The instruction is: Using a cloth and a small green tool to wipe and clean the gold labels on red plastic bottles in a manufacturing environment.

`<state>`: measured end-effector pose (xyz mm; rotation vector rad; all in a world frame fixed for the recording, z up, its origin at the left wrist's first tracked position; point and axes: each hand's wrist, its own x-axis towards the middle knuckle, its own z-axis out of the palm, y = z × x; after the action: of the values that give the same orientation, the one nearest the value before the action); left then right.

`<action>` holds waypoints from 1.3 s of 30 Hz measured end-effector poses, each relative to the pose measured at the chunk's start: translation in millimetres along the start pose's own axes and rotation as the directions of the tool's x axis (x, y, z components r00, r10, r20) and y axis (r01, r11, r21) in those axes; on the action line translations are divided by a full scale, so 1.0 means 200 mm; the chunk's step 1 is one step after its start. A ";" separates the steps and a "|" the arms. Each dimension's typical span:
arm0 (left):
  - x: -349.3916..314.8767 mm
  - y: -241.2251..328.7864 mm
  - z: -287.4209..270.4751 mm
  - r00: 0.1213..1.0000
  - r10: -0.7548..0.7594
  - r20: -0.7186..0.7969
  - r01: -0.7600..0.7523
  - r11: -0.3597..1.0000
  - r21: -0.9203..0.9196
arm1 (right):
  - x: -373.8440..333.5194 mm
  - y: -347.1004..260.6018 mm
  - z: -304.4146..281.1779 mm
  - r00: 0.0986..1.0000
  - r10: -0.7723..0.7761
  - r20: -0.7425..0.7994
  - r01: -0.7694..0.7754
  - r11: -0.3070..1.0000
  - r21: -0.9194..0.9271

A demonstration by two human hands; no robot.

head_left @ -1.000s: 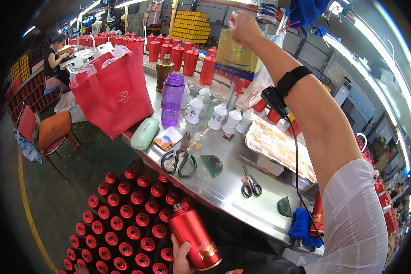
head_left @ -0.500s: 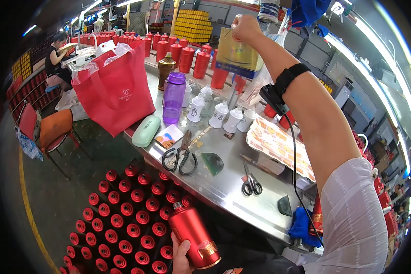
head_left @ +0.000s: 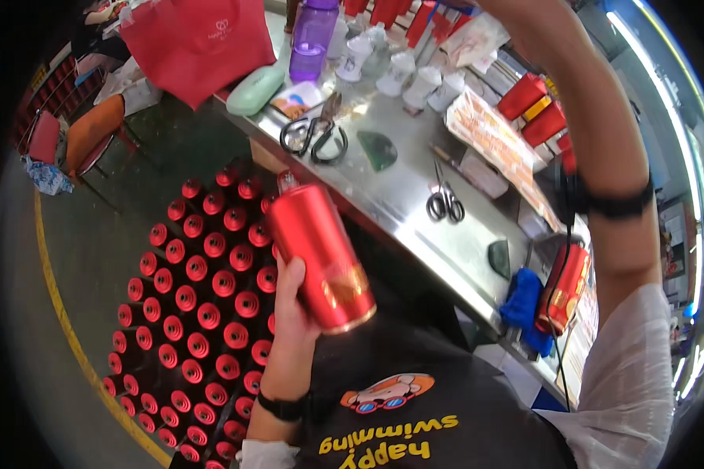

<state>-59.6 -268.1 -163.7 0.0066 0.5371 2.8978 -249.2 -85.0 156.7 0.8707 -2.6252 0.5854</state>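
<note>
My left hand [head_left: 292,293] is wrapped round a red metallic bottle [head_left: 314,246] with a gold emblem near its base. The bottle tilts, its narrow silvery neck pointing up and left, over the floor just off the table's near edge. My right forearm [head_left: 594,102], with a black strap and a cable, reaches up past the top edge, where the hand is cut off from sight. Beneath that arm, a second red bottle [head_left: 563,285] lies beside a blue cloth [head_left: 526,305] at the table's right end.
Scissors [head_left: 446,205], large black-handled shears [head_left: 314,139] and dark green flat pieces [head_left: 378,150] lie on the metal table [head_left: 403,207]. Behind are a purple water bottle [head_left: 313,47], small white bottles [head_left: 354,59] and a red bag [head_left: 199,47]. Many red-topped bottles [head_left: 209,315] stand on the floor at left.
The view has tipped downward. My left hand has lifted the red bottle closer to the table's edge. My right hand, earlier seen closed at a yellowish packet, has passed out at the top.
</note>
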 end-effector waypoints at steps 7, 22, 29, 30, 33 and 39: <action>-0.01 -0.02 0.10 0.998 0.063 0.025 -0.064 0.998 0.019 | -1.23 -0.44 0.54 0.985 -0.153 0.085 0.135 0.974 0.183; -0.30 -0.25 0.30 0.995 0.099 0.017 -0.100 0.962 0.253 | -1.68 -0.53 0.54 0.996 -0.065 0.065 0.058 0.993 0.102; -0.39 -0.31 0.39 0.994 -0.032 0.102 0.011 0.979 0.203 | -1.78 -0.50 0.52 0.980 -0.150 -0.129 0.153 0.988 0.014; -0.39 -0.32 0.40 0.992 -0.049 0.115 0.025 0.980 0.197 | -1.80 -0.49 0.52 0.969 -0.179 -0.173 0.181 0.983 -0.003; -0.40 -0.35 0.43 0.989 -0.064 0.135 0.039 0.983 0.181 | -1.86 -0.47 0.51 0.952 -0.190 -0.238 0.198 0.980 0.007; -0.42 -0.40 0.47 0.990 -0.053 0.131 0.022 0.973 0.231 | -1.96 -0.44 0.51 0.938 -0.154 -0.312 0.180 0.982 0.055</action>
<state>42.3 -176.9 -101.2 0.2229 0.8325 2.7555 89.4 -3.8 -68.0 0.9330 -2.2376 0.7244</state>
